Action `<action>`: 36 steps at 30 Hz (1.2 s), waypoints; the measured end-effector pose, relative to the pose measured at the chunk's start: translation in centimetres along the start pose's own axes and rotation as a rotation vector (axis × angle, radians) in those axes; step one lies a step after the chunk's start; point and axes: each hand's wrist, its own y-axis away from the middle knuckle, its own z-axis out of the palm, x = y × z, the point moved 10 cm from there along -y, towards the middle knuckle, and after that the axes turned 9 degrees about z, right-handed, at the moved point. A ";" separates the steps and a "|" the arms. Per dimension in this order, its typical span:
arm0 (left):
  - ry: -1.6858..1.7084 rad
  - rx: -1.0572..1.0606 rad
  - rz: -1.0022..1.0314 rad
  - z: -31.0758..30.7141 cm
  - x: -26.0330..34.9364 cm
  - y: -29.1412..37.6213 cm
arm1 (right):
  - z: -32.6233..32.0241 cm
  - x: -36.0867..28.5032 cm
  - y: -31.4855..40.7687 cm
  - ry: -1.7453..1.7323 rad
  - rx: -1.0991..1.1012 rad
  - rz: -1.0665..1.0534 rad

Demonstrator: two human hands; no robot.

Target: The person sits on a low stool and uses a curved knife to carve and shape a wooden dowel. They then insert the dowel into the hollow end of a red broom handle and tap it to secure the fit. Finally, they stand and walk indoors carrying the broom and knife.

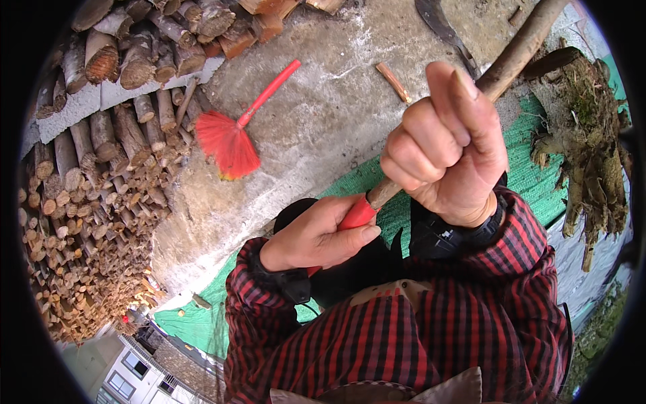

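Observation:
My right hand (446,146) is closed around a long wooden stick (522,48), with the thumb lying along it. The stick runs from the upper right down towards my left hand (315,235). A red sleeve-like piece (357,214) meets the stick's lower end, and my left hand grips it with the thumb over it. Most of this red piece is hidden by my fingers; a bit of red shows below the hand. On the concrete beyond lies a red broom head (229,146) with a short red handle (270,91).
Stacked firewood (101,151) fills the left side on two levels. A curved dark blade (444,30) and a short piece of wood (393,82) lie on the concrete (323,101). Green netting (530,151) stretches beneath me. To the right stands a rough, mossy stump (588,116).

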 end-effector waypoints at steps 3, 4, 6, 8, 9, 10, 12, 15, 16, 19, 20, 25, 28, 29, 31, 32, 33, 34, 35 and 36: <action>0.041 -0.005 -0.008 0.2 0.1 -0.1 | -0.7 1.1 0.8 -0.053 0.112 0.045; 0.050 -0.011 0.005 0.3 0.2 -0.1 | -0.7 1.3 1.0 -0.055 0.117 0.049; 0.019 -0.028 0.042 0.5 0.6 -0.1 | -0.4 1.4 0.9 -0.016 0.090 0.058; -0.053 0.031 0.013 0.1 0.3 0.0 | 0.2 1.0 0.3 0.083 0.028 0.077; -0.138 0.069 0.033 -0.2 0.5 0.1 | -0.3 0.1 0.0 0.060 0.059 0.045; -0.221 0.083 0.113 -0.1 1.3 0.0 | -0.7 -1.0 -0.3 0.052 0.089 0.022; -0.481 0.125 0.350 0.1 3.8 0.1 | -1.7 -5.3 -1.0 0.043 0.122 -0.116; -0.421 0.089 0.287 0.2 3.3 0.0 | -2.6 -8.8 -0.2 -0.127 0.134 -0.245; -0.457 0.062 0.289 0.4 3.3 -0.1 | -3.1 -9.1 0.2 -0.154 0.154 -0.244; -0.166 0.022 0.081 0.4 1.3 -0.1 | -3.8 -8.8 0.8 -0.113 0.163 -0.221; -0.085 0.015 0.053 0.5 1.0 -0.1 | -4.1 -8.6 0.9 -0.095 0.182 -0.206; -0.009 -0.016 0.114 0.9 1.2 -0.7 | -3.6 -7.7 -0.6 -0.141 0.035 -0.164; -0.082 -0.007 0.109 0.7 1.5 -0.9 | -4.4 -7.0 0.4 -0.164 0.157 -0.153; -0.108 -0.002 0.100 0.6 1.6 -0.9 | -4.3 -6.8 0.8 -0.082 0.169 -0.128; -0.180 0.011 0.066 0.4 1.6 -0.9 | -4.0 -6.3 0.9 -0.064 0.116 -0.099; -0.196 0.017 0.065 0.4 1.7 -0.9 | -3.7 -5.7 0.7 -0.128 0.052 -0.096; -0.225 0.027 0.066 0.3 1.8 -1.0 | -3.6 -5.3 0.6 -0.144 0.029 -0.087; -0.296 0.038 0.077 0.2 1.9 -0.9 | -3.4 -4.9 0.5 -0.159 0.006 -0.078; -0.309 0.044 0.105 0.2 2.2 -1.0 | -3.4 -4.4 0.4 -0.126 0.023 -0.065; -0.366 0.051 0.144 0.2 2.5 -1.0 | -3.2 -4.0 0.3 -0.092 0.040 -0.053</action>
